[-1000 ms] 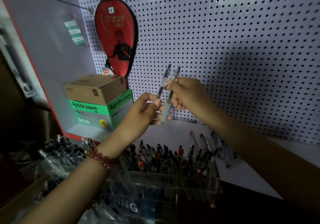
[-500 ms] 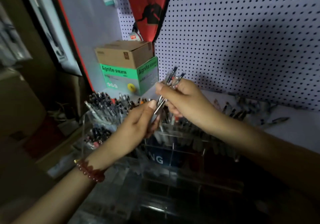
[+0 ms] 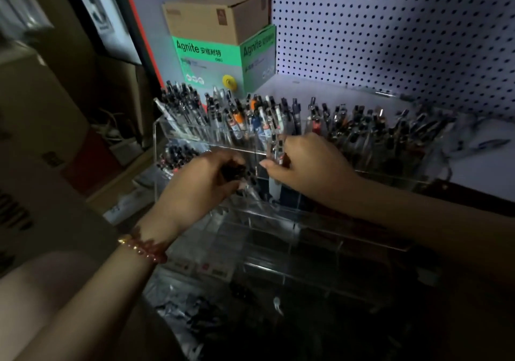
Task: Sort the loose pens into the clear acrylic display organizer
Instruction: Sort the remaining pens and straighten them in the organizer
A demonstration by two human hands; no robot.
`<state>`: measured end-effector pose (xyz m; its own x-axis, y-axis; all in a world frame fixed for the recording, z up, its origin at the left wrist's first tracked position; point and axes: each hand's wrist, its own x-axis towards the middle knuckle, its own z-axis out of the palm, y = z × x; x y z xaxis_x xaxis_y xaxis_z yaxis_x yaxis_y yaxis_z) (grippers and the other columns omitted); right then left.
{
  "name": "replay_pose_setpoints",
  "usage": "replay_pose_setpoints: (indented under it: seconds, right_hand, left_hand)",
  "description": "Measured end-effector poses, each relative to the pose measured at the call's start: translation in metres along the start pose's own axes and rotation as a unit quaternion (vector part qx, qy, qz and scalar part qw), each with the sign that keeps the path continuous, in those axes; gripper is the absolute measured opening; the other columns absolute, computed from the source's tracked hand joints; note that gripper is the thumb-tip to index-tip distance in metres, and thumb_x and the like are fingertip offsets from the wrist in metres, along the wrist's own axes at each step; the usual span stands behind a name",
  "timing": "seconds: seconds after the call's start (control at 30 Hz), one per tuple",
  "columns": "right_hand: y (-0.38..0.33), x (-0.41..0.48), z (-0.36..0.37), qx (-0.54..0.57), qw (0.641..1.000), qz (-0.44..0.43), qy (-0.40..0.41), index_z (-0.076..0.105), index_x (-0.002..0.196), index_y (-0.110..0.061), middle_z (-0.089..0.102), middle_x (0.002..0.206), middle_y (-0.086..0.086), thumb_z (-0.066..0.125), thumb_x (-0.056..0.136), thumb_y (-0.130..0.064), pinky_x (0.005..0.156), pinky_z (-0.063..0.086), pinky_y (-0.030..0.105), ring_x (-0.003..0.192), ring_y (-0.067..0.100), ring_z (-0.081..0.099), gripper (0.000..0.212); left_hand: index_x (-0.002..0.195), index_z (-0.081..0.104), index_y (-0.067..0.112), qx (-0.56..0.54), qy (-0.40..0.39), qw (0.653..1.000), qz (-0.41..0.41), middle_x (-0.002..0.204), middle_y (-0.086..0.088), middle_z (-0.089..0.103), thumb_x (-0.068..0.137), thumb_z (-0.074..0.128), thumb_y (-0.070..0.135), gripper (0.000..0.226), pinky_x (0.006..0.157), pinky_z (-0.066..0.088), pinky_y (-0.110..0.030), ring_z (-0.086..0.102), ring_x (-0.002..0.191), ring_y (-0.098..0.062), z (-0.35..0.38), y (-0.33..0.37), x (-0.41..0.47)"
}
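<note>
Pens with clear barrels [image 3: 276, 148] stand nearly upright, pinched between thumb and fingers of the right hand [image 3: 309, 165], over the middle tier of the clear acrylic tiered display organizer [image 3: 158, 148]. Just beside it the left hand [image 3: 195, 190], a red bead bracelet [image 3: 145, 247] on its wrist, curls its fingers over a dark clump in the same tier; whether it grips anything I cannot tell. The organizer's back row is packed with upright pens [image 3: 245, 115]. At the back left corner of the white tabletop [image 3: 334, 88], a brown cardboard box [image 3: 211, 14] sits on a green and grey box [image 3: 209, 59], against white pegboard [image 3: 390, 40].
</note>
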<state>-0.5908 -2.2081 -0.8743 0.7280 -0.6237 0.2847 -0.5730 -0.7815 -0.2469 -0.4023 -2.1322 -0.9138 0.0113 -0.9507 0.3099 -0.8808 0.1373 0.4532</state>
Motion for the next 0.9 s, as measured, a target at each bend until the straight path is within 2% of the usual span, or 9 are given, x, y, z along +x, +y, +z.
replay_pose_setpoints:
  seconds: [0.13,0.23,0.33,0.4,0.5,0.63,0.77,0.9]
  right_hand:
    - [0.001,-0.001,0.012,-0.017,0.999,-0.003,-0.043,0.025,0.058,-0.020,0.032,0.047,-0.002,0.050,0.096,-0.034,0.043,0.020,0.026,0.041,0.009,0.031,0.048]
    - [0.004,-0.002,0.021,-0.023,0.998,0.012,-0.052,0.027,0.060,-0.021,0.035,0.050,-0.004,0.049,0.096,-0.032,0.043,0.021,0.025,0.042,0.008,0.033,0.043]
    - [0.008,-0.003,0.030,-0.043,0.998,0.014,-0.053,0.030,0.062,-0.022,0.036,0.052,-0.006,0.048,0.095,-0.030,0.044,0.020,0.022,0.044,0.006,0.032,0.038]
    - [0.011,-0.003,0.035,-0.044,0.998,0.014,-0.043,0.034,0.063,-0.020,0.036,0.052,-0.005,0.049,0.094,-0.029,0.049,0.026,0.025,0.045,0.006,0.032,0.036]
    - [0.012,-0.002,0.044,-0.012,0.999,0.025,-0.018,0.047,0.072,-0.013,0.041,0.055,-0.002,0.051,0.093,-0.036,0.057,0.031,0.029,0.049,0.010,0.037,0.032]
    - [0.010,-0.006,0.051,0.027,0.998,0.048,-0.016,0.058,0.089,-0.014,0.058,0.074,0.001,0.056,0.089,-0.048,0.058,0.038,0.032,0.069,0.020,0.053,0.034]
    - [0.014,-0.008,0.053,0.117,0.989,0.067,-0.066,0.060,0.092,-0.016,0.062,0.076,0.000,0.066,0.081,-0.050,0.060,0.043,0.031,0.069,0.016,0.058,0.036]
    - [0.015,-0.012,0.058,0.108,0.985,0.068,-0.113,0.062,0.088,-0.013,0.063,0.078,0.004,0.061,0.088,-0.043,0.064,0.048,0.034,0.073,0.018,0.060,0.030]
  left_hand:
    - [0.119,0.060,0.024,0.006,-0.001,1.000,-0.003,0.116,0.006,0.062,0.077,0.077,0.016,0.046,0.084,0.051,-0.033,0.060,0.102,-0.015,0.007,0.002,-0.004]
    - [0.116,0.064,0.027,0.030,0.010,0.999,0.008,0.114,0.006,0.065,0.078,0.075,0.015,0.042,0.085,0.053,-0.036,0.062,0.101,-0.014,0.009,0.005,-0.004]
    - [0.116,0.065,0.028,0.049,0.027,0.998,0.004,0.114,0.008,0.066,0.079,0.074,0.018,0.039,0.084,0.053,-0.033,0.063,0.101,-0.014,0.012,0.007,-0.001]
    - [0.116,0.065,0.030,0.060,0.030,0.998,0.002,0.113,0.009,0.067,0.080,0.073,0.019,0.038,0.082,0.053,-0.032,0.064,0.099,-0.013,0.013,0.007,0.000]
    - [0.110,0.065,0.031,0.061,0.032,0.998,-0.004,0.105,0.009,0.069,0.080,0.073,0.021,0.033,0.076,0.053,-0.030,0.066,0.093,-0.014,0.015,0.010,0.000]
    - [0.109,0.065,0.028,0.069,0.032,0.997,-0.014,0.102,0.007,0.070,0.082,0.071,0.019,0.029,0.071,0.046,-0.026,0.065,0.091,-0.016,0.013,0.014,0.001]
    - [0.114,0.063,0.029,0.086,0.017,0.996,-0.018,0.102,0.007,0.070,0.082,0.070,0.021,0.034,0.072,0.047,-0.027,0.065,0.093,-0.017,0.011,0.015,0.002]
    - [0.124,0.055,0.030,0.120,-0.023,0.992,-0.008,0.107,0.011,0.068,0.078,0.074,0.025,0.049,0.070,0.044,-0.025,0.064,0.097,-0.014,0.011,0.013,0.003]
